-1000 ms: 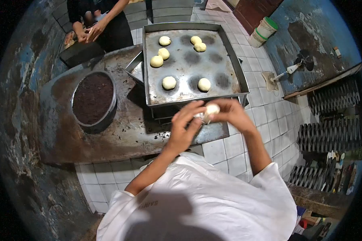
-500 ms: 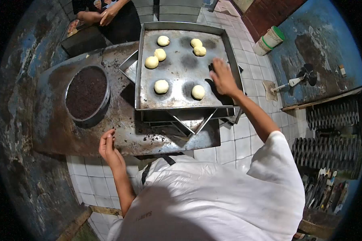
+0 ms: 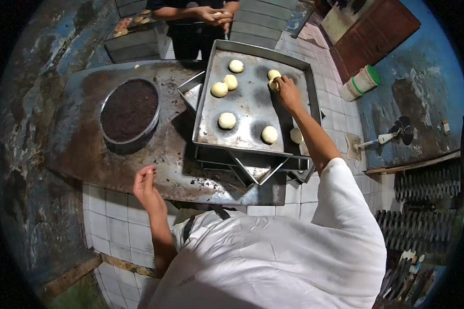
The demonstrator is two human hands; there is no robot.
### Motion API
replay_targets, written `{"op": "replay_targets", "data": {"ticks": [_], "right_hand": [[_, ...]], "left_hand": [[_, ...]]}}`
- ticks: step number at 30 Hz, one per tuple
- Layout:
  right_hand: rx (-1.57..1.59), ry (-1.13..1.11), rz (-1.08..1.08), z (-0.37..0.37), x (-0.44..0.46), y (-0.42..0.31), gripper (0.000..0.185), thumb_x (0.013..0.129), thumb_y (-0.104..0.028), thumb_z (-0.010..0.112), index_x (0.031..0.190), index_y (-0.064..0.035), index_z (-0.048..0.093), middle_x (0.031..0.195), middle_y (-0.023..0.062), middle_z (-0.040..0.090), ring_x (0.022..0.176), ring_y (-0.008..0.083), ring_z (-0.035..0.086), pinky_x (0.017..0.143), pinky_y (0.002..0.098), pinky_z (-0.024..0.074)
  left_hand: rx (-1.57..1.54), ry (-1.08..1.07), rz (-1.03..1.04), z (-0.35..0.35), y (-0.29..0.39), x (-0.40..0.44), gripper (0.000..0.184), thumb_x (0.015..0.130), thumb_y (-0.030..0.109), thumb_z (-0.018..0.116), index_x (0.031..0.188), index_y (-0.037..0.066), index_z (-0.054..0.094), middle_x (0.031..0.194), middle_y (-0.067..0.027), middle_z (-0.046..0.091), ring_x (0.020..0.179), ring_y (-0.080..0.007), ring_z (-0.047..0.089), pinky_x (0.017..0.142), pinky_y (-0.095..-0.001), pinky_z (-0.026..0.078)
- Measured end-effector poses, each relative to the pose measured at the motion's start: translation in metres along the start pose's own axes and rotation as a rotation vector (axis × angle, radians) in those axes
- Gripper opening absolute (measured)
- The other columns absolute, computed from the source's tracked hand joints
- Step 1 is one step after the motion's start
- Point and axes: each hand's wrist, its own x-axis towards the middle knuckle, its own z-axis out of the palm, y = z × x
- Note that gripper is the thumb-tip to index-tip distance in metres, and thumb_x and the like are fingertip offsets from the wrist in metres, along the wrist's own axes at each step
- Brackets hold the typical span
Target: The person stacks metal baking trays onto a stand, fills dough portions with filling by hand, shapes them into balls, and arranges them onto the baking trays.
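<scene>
My right hand (image 3: 287, 93) is over the right side of a large metal baking tray (image 3: 252, 105), its fingers closed on a pale dough ball (image 3: 273, 85). Another dough ball (image 3: 274, 74) sits directly behind that one. Several more lie on the tray, including a touching pair (image 3: 219, 89) at left, one ball (image 3: 269, 135) near the front edge, and one ball (image 3: 296, 135) beside my forearm. My left hand (image 3: 148, 191) hovers at the table's front edge, fingers loosely bent and apart, with dark bits on the tips. Nothing shows in it.
A round bowl (image 3: 129, 110) of dark crumbly filling stands left on the worn metal table (image 3: 82, 139). More trays (image 3: 258, 167) are stacked askew under the top one. Across the table, a co-worker's hands (image 3: 215, 15) hold something pale. Buckets (image 3: 361, 82) stand at right.
My right hand has gone from open above the tray's right side to closed on a dough ball. The view has shifted, bringing the co-worker's hands nearer the middle; my left hand stays by the table edge.
</scene>
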Motion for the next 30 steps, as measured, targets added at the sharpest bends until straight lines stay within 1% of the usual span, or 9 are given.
{"op": "replay_targets", "data": {"ticks": [6,8,11,16,18,21,24,26,30], "right_hand": [[0.248,-0.074,0.108,-0.042,-0.027,-0.007,0.027,0.088,-0.010,0.065,0.115,-0.0101,0.066,0.114,0.0143,0.067,0.102,0.0364,0.066,0.086,0.0412,0.0525],[0.620,-0.048,0.466,-0.083,-0.047,-0.023,0.024,0.094,-0.009,0.061,0.118,-0.0061,0.067,0.106,0.0134,0.071,0.094,0.0290,0.068,0.083,0.0378,0.0523],[1.329,-0.256,0.563,-0.128,-0.077,-0.042,0.022,0.099,-0.012,0.060,0.115,0.0023,0.066,0.101,0.0044,0.070,0.097,0.0146,0.065,0.086,0.0308,0.0509],[1.921,-0.396,0.584,-0.199,-0.120,-0.140,0.039,0.098,-0.017,0.062,0.131,0.0033,0.057,0.119,0.0076,0.066,0.104,0.0158,0.064,0.096,0.0313,0.0508],[2.005,-0.401,0.487,-0.207,-0.132,-0.167,0.038,0.101,-0.022,0.057,0.129,0.0027,0.058,0.119,0.0077,0.065,0.107,0.0155,0.062,0.091,0.0284,0.0517],[1.681,-0.176,0.551,-0.203,-0.135,-0.211,0.032,0.103,-0.030,0.056,0.115,-0.0014,0.064,0.104,0.0031,0.067,0.091,0.0141,0.063,0.080,0.0273,0.0510],[1.052,0.210,0.531,-0.174,-0.137,-0.267,0.031,0.104,-0.027,0.058,0.101,0.0031,0.063,0.081,0.0151,0.067,0.071,0.0188,0.062,0.068,0.0325,0.0494],[1.124,0.210,0.560,-0.144,-0.146,-0.289,0.032,0.104,-0.027,0.058,0.098,0.0042,0.063,0.078,0.0213,0.064,0.067,0.0213,0.062,0.065,0.0356,0.0488],[2.155,-0.493,0.848,-0.073,-0.181,-0.312,0.041,0.107,-0.043,0.050,0.110,-0.0048,0.064,0.088,-0.0021,0.065,0.072,0.0094,0.057,0.060,0.0247,0.0451]], "left_hand": [[-0.015,-0.149,0.034,0.044,0.019,-0.006,0.009,0.097,0.008,0.063,0.098,0.001,0.068,0.100,-0.0058,0.069,0.095,-0.0131,0.062,0.092,-0.0288,0.046],[-0.032,-0.184,0.028,0.063,0.016,-0.010,0.010,0.097,0.008,0.064,0.100,0.000,0.069,0.100,-0.0060,0.069,0.095,-0.0130,0.062,0.091,-0.0278,0.046],[0.075,-0.461,-0.007,0.110,0.020,-0.016,0.017,0.098,0.010,0.064,0.109,-0.001,0.069,0.103,-0.0066,0.070,0.100,-0.0141,0.063,0.093,-0.0280,0.047],[-0.023,-0.905,-0.130,0.188,0.021,-0.030,0.041,0.100,0.018,0.067,0.134,-0.004,0.060,0.121,-0.0083,0.067,0.109,-0.0153,0.062,0.098,-0.0295,0.047],[-0.302,-0.902,-0.367,0.193,0.027,-0.038,0.037,0.095,0.016,0.074,0.124,-0.003,0.064,0.114,-0.0067,0.069,0.103,-0.0118,0.063,0.094,-0.0278,0.049],[-0.304,-0.857,-0.300,0.176,0.027,-0.037,0.027,0.095,0.014,0.073,0.116,-0.001,0.067,0.109,-0.0059,0.071,0.100,-0.0104,0.064,0.093,-0.0258,0.049],[-0.321,-0.831,-0.469,0.147,0.015,-0.034,0.030,0.097,0.011,0.069,0.123,-0.001,0.061,0.118,-0.0075,0.068,0.106,-0.0121,0.063,0.096,-0.0307,0.049],[-0.373,-0.800,-0.561,0.120,0.004,-0.024,0.031,0.100,0.012,0.064,0.127,-0.001,0.058,0.122,-0.0091,0.066,0.109,-0.0144,0.063,0.099,-0.0328,0.049],[-0.447,-0.671,-0.776,0.053,-0.010,-0.005,0.041,0.104,0.017,0.055,0.138,-0.005,0.050,0.137,-0.0155,0.059,0.125,-0.0261,0.059,0.108,-0.0414,0.048]]}}
